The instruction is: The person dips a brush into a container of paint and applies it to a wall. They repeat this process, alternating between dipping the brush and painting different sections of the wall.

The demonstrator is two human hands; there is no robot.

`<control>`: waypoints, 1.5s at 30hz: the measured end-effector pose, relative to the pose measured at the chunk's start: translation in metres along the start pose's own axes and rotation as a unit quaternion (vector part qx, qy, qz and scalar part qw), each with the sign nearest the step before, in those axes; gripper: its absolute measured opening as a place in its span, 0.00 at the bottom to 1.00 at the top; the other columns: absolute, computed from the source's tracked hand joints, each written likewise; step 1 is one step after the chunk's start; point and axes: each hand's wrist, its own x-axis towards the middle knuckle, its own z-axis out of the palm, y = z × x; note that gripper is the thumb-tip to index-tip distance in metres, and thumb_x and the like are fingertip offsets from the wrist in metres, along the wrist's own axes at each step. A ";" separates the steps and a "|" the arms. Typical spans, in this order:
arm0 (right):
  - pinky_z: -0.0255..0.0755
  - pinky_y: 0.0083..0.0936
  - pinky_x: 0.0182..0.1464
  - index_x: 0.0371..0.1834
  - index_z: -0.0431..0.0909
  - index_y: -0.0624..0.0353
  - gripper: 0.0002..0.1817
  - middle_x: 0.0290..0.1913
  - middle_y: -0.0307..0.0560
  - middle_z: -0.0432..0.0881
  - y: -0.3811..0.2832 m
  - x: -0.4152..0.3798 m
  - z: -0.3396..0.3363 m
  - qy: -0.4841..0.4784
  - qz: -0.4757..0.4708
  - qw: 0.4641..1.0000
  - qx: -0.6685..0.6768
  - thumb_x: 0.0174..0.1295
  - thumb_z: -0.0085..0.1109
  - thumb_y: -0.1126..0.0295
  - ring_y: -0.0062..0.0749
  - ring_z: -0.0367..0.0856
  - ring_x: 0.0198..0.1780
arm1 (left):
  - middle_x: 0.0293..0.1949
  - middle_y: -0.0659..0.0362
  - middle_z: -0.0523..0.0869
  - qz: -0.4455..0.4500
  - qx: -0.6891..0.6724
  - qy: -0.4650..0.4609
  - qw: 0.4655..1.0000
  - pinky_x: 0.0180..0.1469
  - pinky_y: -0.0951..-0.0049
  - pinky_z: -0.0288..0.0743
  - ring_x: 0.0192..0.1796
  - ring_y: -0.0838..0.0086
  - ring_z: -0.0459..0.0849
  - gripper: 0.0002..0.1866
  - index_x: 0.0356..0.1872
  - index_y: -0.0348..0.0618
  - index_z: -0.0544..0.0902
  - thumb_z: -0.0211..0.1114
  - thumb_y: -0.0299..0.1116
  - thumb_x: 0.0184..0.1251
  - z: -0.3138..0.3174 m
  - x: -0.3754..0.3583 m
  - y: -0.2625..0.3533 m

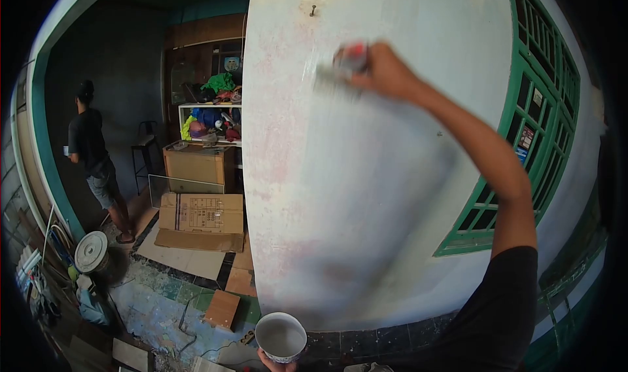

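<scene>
My right hand (387, 74) is raised against the wall (281, 123), its fingers closed round a paintbrush (335, 77). The brush is smeared by motion; red shows near its grip, and the pale bristle end points left at the wall. Down at the bottom of the head view, my left hand (277, 364) grips a white bowl (282, 319) from below and the side. Whitish paint or a similar liquid seems to lie inside it. Pinkish, patchy areas show on the wall's left part, while whiter coating covers the part under the brush.
A green-framed window (523, 156) is set in the wall at right. A nail (313, 10) sticks out high up. At left, a person (91, 143) stands in a doorway near a flattened cardboard box (203, 221), a lidded bucket (91, 251) and a cluttered shelf (209, 105).
</scene>
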 end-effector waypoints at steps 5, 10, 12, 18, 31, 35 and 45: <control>0.74 0.29 0.33 0.32 0.78 0.62 0.03 0.29 0.53 0.82 0.006 0.087 -0.098 0.138 -0.116 0.964 -0.195 0.55 0.62 0.79 0.40 0.80 0.27 | 0.63 0.52 0.77 0.005 0.014 0.001 1.000 0.45 0.29 0.79 0.59 0.47 0.80 0.41 0.69 0.53 0.69 0.44 0.71 0.63 0.002 0.004 -0.001; 0.83 0.26 0.44 0.49 0.82 0.58 0.12 0.43 0.47 0.87 0.011 0.050 -0.054 0.019 -0.146 0.958 -0.245 0.64 0.57 0.74 0.34 0.88 0.41 | 0.63 0.52 0.76 0.006 0.019 -0.009 1.000 0.45 0.28 0.79 0.60 0.47 0.79 0.40 0.69 0.52 0.69 0.44 0.69 0.63 0.001 0.007 -0.003; 0.82 0.24 0.37 0.45 0.84 0.46 0.11 0.40 0.48 0.85 0.027 -0.008 0.021 0.002 -0.287 0.870 -0.400 0.61 0.58 0.73 0.33 0.87 0.41 | 0.64 0.52 0.76 0.006 0.022 -0.019 1.000 0.46 0.28 0.79 0.60 0.47 0.79 0.40 0.68 0.52 0.69 0.45 0.69 0.63 0.000 0.006 -0.002; 0.84 0.30 0.43 0.40 0.83 0.47 0.09 0.44 0.54 0.84 -0.054 -0.209 0.151 -0.050 -0.256 0.945 -0.195 0.56 0.61 0.69 0.40 0.87 0.43 | 0.63 0.51 0.77 -0.009 0.000 -0.069 0.998 0.46 0.28 0.80 0.57 0.47 0.82 0.41 0.70 0.55 0.67 0.42 0.73 0.66 0.007 0.006 0.000; 0.76 0.24 0.47 0.42 0.83 0.63 0.08 0.43 0.40 0.85 0.031 -0.096 -0.023 0.043 0.046 0.997 0.047 0.60 0.66 0.80 0.23 0.80 0.45 | 0.65 0.47 0.74 -0.033 -0.013 -0.087 0.996 0.48 0.28 0.79 0.61 0.41 0.78 0.42 0.72 0.50 0.65 0.44 0.70 0.67 0.002 0.011 -0.004; 0.75 0.30 0.34 0.36 0.81 0.62 0.05 0.30 0.53 0.83 0.032 -0.041 -0.082 0.200 -0.127 0.947 -0.215 0.56 0.61 0.79 0.40 0.83 0.29 | 0.66 0.45 0.74 -0.006 0.011 -0.063 0.998 0.49 0.27 0.78 0.62 0.38 0.77 0.42 0.73 0.50 0.63 0.44 0.70 0.68 -0.023 0.016 -0.006; 0.84 0.32 0.51 0.38 0.83 0.50 0.08 0.46 0.56 0.83 -0.035 -0.286 0.128 -0.087 -0.183 0.959 -0.197 0.54 0.64 0.69 0.46 0.86 0.50 | 0.65 0.45 0.74 -0.036 0.038 -0.066 0.996 0.51 0.29 0.78 0.63 0.41 0.76 0.44 0.73 0.50 0.64 0.45 0.72 0.66 -0.031 0.023 -0.004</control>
